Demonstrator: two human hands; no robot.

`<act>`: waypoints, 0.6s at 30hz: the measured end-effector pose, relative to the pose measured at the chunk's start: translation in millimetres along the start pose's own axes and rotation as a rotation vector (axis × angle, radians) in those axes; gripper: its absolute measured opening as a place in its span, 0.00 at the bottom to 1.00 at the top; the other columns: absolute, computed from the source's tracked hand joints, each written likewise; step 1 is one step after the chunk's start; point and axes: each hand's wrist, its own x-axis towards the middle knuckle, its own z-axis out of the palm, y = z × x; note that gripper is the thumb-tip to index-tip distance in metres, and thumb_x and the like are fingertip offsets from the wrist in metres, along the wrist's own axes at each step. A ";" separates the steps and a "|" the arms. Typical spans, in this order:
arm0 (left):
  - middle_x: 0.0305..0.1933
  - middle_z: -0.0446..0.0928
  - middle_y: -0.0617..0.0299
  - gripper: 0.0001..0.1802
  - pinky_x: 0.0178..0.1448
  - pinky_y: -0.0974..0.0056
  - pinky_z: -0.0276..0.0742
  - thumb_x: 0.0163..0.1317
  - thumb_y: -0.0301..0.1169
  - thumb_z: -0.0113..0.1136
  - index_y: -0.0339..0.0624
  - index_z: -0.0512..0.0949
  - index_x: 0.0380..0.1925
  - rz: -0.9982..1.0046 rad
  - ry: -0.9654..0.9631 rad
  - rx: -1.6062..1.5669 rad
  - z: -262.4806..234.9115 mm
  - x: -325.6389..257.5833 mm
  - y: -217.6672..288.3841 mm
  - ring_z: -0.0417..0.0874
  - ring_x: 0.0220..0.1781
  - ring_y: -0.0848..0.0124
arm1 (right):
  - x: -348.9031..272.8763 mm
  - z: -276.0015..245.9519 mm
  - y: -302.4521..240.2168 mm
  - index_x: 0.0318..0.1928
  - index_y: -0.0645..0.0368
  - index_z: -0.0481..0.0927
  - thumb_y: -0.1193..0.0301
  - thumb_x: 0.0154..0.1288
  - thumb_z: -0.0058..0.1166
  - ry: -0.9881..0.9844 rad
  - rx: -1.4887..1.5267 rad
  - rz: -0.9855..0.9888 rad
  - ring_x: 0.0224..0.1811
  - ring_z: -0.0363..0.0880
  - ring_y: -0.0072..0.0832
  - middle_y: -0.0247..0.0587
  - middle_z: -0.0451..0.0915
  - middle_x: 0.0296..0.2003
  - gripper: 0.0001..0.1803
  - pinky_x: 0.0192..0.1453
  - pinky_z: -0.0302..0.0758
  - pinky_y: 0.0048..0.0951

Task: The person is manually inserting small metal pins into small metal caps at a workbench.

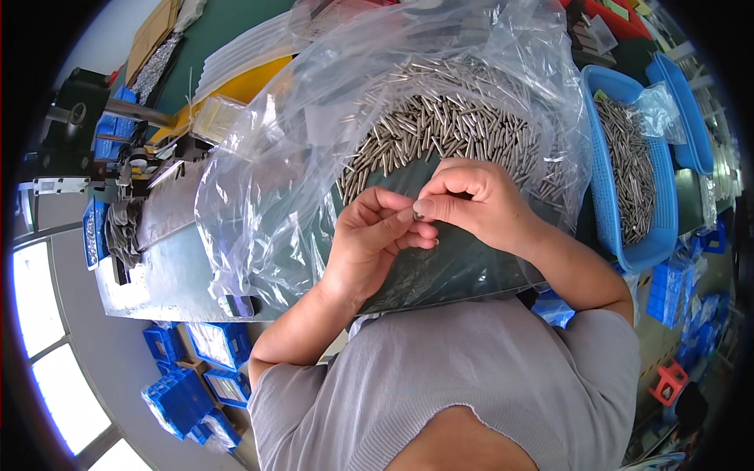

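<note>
My left hand (369,239) and my right hand (481,200) meet over the near side of the bench, thumbs and fingertips pressed together. A tiny dark metal piece (416,215) shows between the fingertips. Most of it is hidden, so its exact kind cannot be told. Just beyond my hands, a large heap of slim metal pins (448,125) lies spread on a clear plastic bag (259,204). Part of the plastic covers the heap's far and right sides.
To the right, a light-blue basket (666,196) holds more metal pins, and a clear bag hangs over its edge. Another blue basket (683,110) sits beyond it. Machine parts (75,122) stand at the left. Blue crates (177,396) are on the floor lower left.
</note>
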 end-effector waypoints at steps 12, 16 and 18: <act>0.38 0.79 0.52 0.07 0.43 0.62 0.82 0.65 0.23 0.50 0.33 0.69 0.42 0.080 0.056 0.081 2.4 0.1 -0.2 0.83 0.38 0.63 | 0.0 5.6 -1.3 0.32 0.63 0.76 0.74 0.62 0.56 -0.002 -0.082 -0.012 0.29 0.72 0.14 0.30 0.74 0.27 0.05 0.33 0.70 0.18; 0.36 0.79 0.52 0.06 0.42 0.62 0.82 0.65 0.24 0.50 0.34 0.69 0.41 -0.005 -0.004 0.124 2.9 1.1 4.2 0.83 0.37 0.64 | 2.0 3.1 1.0 0.35 0.63 0.75 0.74 0.63 0.54 -0.018 0.016 0.079 0.30 0.72 0.13 0.30 0.75 0.28 0.04 0.33 0.70 0.19; 0.35 0.79 0.52 0.06 0.41 0.62 0.82 0.65 0.24 0.50 0.34 0.69 0.40 0.006 -0.009 0.111 3.8 1.7 3.3 0.83 0.36 0.64 | 1.9 0.6 2.0 0.36 0.63 0.75 0.74 0.64 0.54 -0.031 0.036 0.088 0.31 0.73 0.14 0.30 0.76 0.28 0.05 0.35 0.71 0.19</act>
